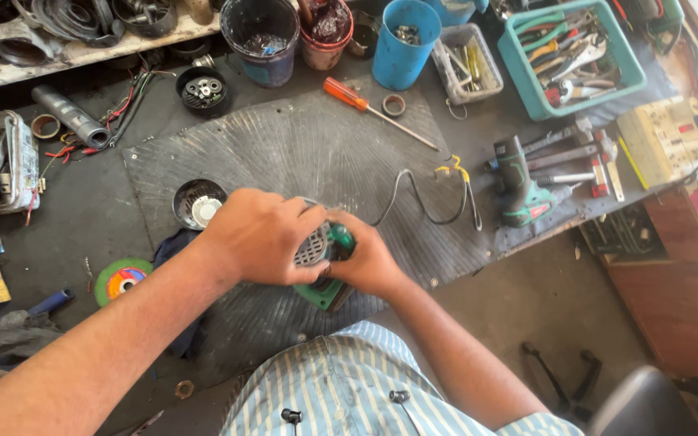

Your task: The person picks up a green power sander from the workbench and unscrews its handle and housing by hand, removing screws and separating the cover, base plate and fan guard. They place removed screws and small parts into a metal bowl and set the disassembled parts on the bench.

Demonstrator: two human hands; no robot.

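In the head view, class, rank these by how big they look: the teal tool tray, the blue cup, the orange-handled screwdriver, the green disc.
1. Teal tool tray
2. Blue cup
3. Orange-handled screwdriver, long but thin
4. Green disc

The last two look close, and the disc lies nearer the camera, so their order is unsure.

A dark, grimy work surface (pixel 58 202) fills most of the view, with a ribbed grey rubber mat (pixel 300 153) laid across its middle. Along the far edge runs a pale, worn shelf (pixel 82 50). Below the surface's near edge lies a dusty concrete floor (pixel 519 299), with a reddish-brown wooden cabinet (pixel 680 299) at the right. Daylight falls evenly, brightest at upper right.
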